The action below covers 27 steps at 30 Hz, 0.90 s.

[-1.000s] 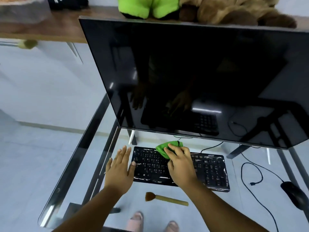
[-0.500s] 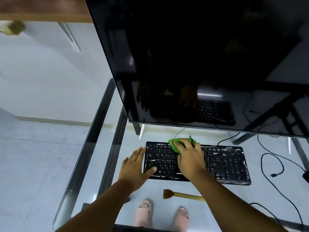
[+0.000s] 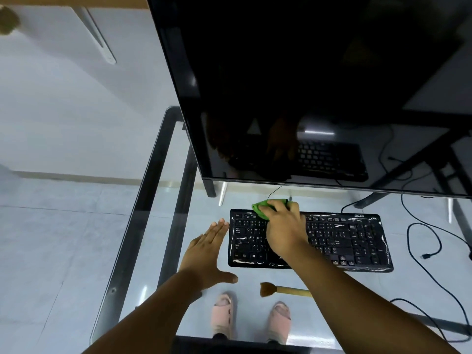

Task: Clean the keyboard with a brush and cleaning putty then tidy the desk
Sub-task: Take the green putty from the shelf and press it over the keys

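A black keyboard (image 3: pixel 344 241) lies on the glass desk (image 3: pixel 163 251) under the monitor. My right hand (image 3: pixel 283 226) presses a lump of green cleaning putty (image 3: pixel 264 206) onto the keyboard's top left rows, fingers curled over it. My left hand (image 3: pixel 208 254) hovers flat and open just left of the keyboard, fingers apart, holding nothing. A brush (image 3: pixel 283 290) with brown bristles and a pale wooden handle lies on the glass in front of the keyboard; my right forearm hides its far end.
A large dark monitor (image 3: pixel 306 85) leans over the back of the desk. Black cables (image 3: pixel 424 241) loop on the glass to the right. Feet in pink slippers (image 3: pixel 223 318) show through the glass. The desk's left metal rail (image 3: pixel 145 205) runs diagonally.
The view tilted down. My right hand slid the putty toward the keyboard's upper left. My left hand lifted off the keyboard's left edge and now hovers beside it.
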Motion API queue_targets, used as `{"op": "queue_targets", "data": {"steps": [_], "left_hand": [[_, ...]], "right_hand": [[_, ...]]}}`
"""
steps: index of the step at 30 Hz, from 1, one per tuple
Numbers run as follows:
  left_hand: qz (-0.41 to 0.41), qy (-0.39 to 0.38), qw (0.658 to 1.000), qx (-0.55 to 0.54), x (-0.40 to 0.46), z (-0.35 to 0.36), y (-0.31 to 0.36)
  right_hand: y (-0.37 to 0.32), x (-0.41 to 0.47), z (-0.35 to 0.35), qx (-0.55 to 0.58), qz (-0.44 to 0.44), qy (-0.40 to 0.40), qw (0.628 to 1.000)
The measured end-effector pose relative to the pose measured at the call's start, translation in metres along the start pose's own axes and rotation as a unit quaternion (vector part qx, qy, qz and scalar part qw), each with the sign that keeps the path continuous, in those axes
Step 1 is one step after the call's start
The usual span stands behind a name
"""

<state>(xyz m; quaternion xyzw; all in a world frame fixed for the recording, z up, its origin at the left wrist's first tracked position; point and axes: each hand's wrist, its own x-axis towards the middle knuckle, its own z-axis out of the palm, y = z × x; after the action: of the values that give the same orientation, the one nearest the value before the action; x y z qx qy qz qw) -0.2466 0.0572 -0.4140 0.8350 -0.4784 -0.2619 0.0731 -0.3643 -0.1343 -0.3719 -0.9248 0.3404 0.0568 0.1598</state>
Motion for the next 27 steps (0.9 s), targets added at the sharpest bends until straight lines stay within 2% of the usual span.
{"op": "queue_targets", "data": {"steps": [5, 9, 11, 17, 20, 23, 27], "left_hand": [[0.007, 0.001, 1.0, -0.003, -0.001, 0.001, -0.003], [0.013, 0.005, 1.0, 0.001, 0.0, 0.002, -0.005], [0.016, 0.01, 1.0, 0.003, 0.0, 0.003, -0.007], [-0.004, 0.009, 1.0, 0.012, -0.006, 0.002, -0.006], [-0.051, 0.022, 0.998, 0.025, -0.013, 0.004, -0.009], [-0.058, 0.021, 0.998, 0.031, -0.016, 0.004, -0.008], [-0.041, 0.011, 0.999, 0.024, -0.015, 0.001, -0.014]], "right_hand": [[-0.007, -0.004, 0.006, -0.005, -0.075, -0.003, 0.997], [0.008, -0.003, 0.005, 0.007, -0.004, 0.028, 1.0], [0.001, 0.0, 0.005, 0.009, 0.005, 0.028, 1.0], [-0.003, -0.004, 0.011, -0.011, -0.107, 0.008, 0.994], [0.008, -0.005, 0.01, -0.007, -0.07, 0.029, 0.997], [-0.005, 0.0, 0.007, 0.0, -0.032, 0.028, 0.999], [-0.024, 0.0, 0.012, -0.017, -0.107, -0.002, 0.994]]}}
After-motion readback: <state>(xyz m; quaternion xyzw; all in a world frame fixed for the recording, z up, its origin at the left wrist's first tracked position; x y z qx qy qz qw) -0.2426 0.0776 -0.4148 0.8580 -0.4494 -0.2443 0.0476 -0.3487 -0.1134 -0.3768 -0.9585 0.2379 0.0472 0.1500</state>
